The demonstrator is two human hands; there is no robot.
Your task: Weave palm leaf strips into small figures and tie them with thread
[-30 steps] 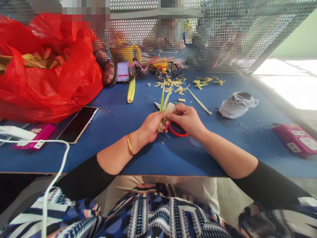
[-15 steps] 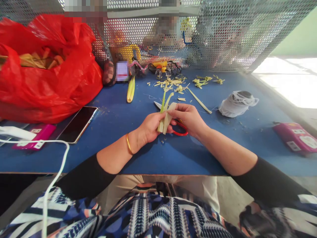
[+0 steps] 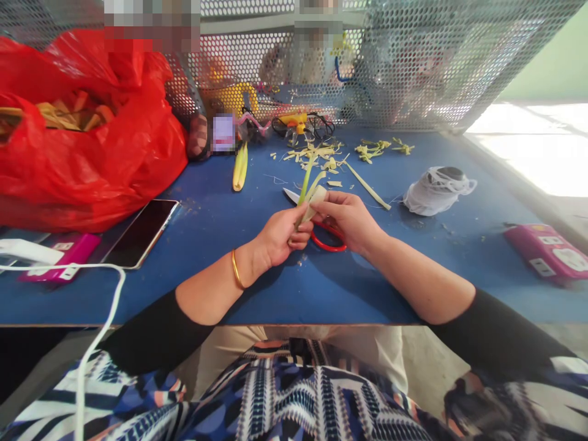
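Observation:
My left hand [image 3: 281,235] is closed around the lower part of a small bunch of pale green, husk-like strips [image 3: 316,196]. Narrow green ends stick up above the thumb. With thumb and fingers, my right hand [image 3: 353,222] pinches the broad pale strip at the bunch's right side. Scissors with red handles [image 3: 329,247] lie on the table beneath both hands, partly covered, the blade pointing away to the left. Beyond the hands are a heap of cut scraps [image 3: 316,153], a long loose strip [image 3: 367,185] and a yellow-green folded bundle [image 3: 239,167].
A red plastic bag [image 3: 138,159] of dried strips fills the left of the blue table [image 3: 367,288]. Near it lie a phone [image 3: 142,236] and a white cable [image 3: 117,294]. Wrapped white thread [image 3: 434,195] and a pink power strip [image 3: 549,250] sit right. Perforated metal [image 3: 413,79] closes the back.
My left fingers have curled round the lower ends of the strips, which showed below the hand before. The right hand keeps its pinch. The whole view has shifted slightly.

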